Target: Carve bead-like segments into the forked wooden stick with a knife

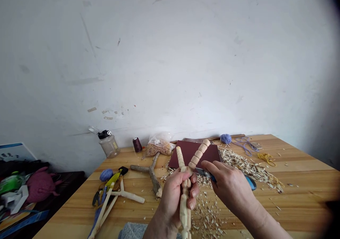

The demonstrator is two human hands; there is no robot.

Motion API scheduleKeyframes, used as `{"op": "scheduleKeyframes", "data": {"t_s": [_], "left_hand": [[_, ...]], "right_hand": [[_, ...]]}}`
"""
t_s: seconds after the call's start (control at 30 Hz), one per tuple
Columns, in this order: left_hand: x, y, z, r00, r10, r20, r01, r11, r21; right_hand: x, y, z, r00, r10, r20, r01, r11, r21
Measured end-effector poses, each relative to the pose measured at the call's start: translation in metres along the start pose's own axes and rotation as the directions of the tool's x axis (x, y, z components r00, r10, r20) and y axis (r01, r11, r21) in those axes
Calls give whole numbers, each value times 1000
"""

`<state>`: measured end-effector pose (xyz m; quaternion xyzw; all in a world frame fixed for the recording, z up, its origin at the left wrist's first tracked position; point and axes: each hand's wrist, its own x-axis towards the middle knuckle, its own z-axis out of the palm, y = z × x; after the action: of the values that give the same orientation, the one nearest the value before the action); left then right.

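My left hand (172, 190) is wrapped round the stem of a pale, peeled Y-shaped stick (199, 154). Ring-like notches are carved along both of its prongs, and the stem has cut facets and grooves. In my right hand (230, 183) is a utility knife (250, 183) with a blue and dark handle. Its metal blade end points left and lies close to the fork of the stick; whether the edge touches the wood I cannot tell. The fingers of my right hand cover most of the handle.
Wood shavings (239, 164) lie heaped behind my right hand. A dark red board (183, 154), a barked forked branch (151, 170), peeled forked sticks (131, 196), a bottle (109, 145), a thread spool (137, 145), a bag of rubber bands (158, 146) and a yarn ball (225, 138) are also on the table.
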<state>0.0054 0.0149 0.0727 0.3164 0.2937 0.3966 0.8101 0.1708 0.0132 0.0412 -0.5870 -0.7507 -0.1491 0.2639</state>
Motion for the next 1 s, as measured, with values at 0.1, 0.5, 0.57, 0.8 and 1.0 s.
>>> {"op": "scheduleKeyframes", "data": {"t_s": [0.1,0.5,0.57,0.8,1.0], "left_hand": [[2,-2,-3,999,-33,39,34,999,-31],[1,-1,2,996,-52,75,62,988,-144],[2,-3,1,997,-38,66,46,990,-131],[4,-16,-1,996,76,-38,-77,997,-10],[2,-22,6,988,132,-75,-127,989,72]], "right_hand": [[-1,1,-1,1000,-2,-7,3,1000,5],[2,-2,-5,999,8,50,-9,1000,14],[2,-2,-4,997,17,70,-18,1000,14],[2,-8,-1,986,95,140,-90,995,-48],[0,-12,-2,986,119,117,-112,991,-66]]}}
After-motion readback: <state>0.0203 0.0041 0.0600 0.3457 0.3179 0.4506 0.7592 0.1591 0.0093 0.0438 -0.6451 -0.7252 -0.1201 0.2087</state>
